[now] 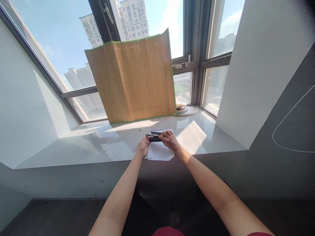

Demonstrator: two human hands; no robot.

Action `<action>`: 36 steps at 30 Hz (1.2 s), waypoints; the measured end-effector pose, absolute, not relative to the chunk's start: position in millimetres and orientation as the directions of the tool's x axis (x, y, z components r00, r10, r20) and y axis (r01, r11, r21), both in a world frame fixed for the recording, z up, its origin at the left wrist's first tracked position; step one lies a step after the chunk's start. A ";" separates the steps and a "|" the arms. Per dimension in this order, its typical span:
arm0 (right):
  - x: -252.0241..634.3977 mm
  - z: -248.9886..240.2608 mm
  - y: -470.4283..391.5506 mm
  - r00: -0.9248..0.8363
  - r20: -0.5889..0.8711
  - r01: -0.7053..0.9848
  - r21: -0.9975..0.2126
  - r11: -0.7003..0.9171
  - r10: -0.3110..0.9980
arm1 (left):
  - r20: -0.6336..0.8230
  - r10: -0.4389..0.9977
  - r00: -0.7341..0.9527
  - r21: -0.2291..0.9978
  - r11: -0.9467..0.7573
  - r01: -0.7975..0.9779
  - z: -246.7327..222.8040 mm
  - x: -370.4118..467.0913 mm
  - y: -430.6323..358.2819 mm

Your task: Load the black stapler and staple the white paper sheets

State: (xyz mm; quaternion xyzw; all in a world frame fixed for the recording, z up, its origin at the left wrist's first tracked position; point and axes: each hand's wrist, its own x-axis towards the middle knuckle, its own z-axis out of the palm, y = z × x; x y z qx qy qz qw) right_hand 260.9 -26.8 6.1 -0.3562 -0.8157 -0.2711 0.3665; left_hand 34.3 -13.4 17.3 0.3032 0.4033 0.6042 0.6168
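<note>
A black stapler (154, 139) with a silvery metal part showing is held low over the window sill. Its upper and lower parts look spread apart. My left hand (143, 146) grips its left end, fingers partly hidden behind it. On the right end, the fingers of my right hand (169, 139) are closed over the stapler. White paper sheets (160, 153) lie beneath it, reaching the front edge of the sill between my wrists. Too small to make out are any staples.
A bamboo mat (137, 78) with green edging leans against the window at the back of the sill (123, 146). Right of it lies a stack of round plates (184, 110). A bead chain (277, 131) hangs on the right wall.
</note>
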 end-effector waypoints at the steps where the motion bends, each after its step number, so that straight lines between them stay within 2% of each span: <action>1: 260.8 6.0 -26.6 -0.466 0.797 0.784 0.172 0.597 0.384 | -0.129 0.990 -0.060 0.865 0.083 -0.495 17.2 35.1 -13.4; 11: 262.7 5.3 -26.2 -0.416 0.801 0.781 0.072 0.621 0.431 | -0.083 0.993 -0.082 0.918 0.044 -0.394 9.9 37.4 -10.2; 14: 262.9 8.3 -28.3 -0.327 0.795 0.799 -0.057 0.599 0.512 | -0.063 0.995 -0.078 0.927 0.029 -0.373 7.9 37.6 -10.4; 19: 264.4 11.2 -26.2 -0.032 0.788 0.797 -0.351 0.492 0.615 | 0.008 0.998 -0.068 0.967 -0.025 -0.255 5.0 36.8 -14.2; 22: 266.3 10.9 -22.6 0.057 0.744 0.779 -0.450 0.437 0.665 | 0.068 0.997 -0.039 0.987 -0.073 -0.143 3.0 36.9 -16.3; 24: 267.7 10.8 -20.9 0.053 0.690 0.763 -0.495 0.416 0.722 | 0.125 0.992 0.014 0.989 -0.123 -0.083 1.4 37.6 -17.1; 29: 270.1 12.6 -21.9 -0.004 0.561 0.725 -0.568 0.389 0.827 | 0.161 0.977 0.140 0.986 -0.164 0.009 -0.5 41.9 -19.4; 36: 270.3 10.2 -19.1 -0.037 0.547 0.730 -0.557 0.397 0.836 | 0.147 0.944 0.295 0.973 -0.193 0.130 5.3 46.8 -26.3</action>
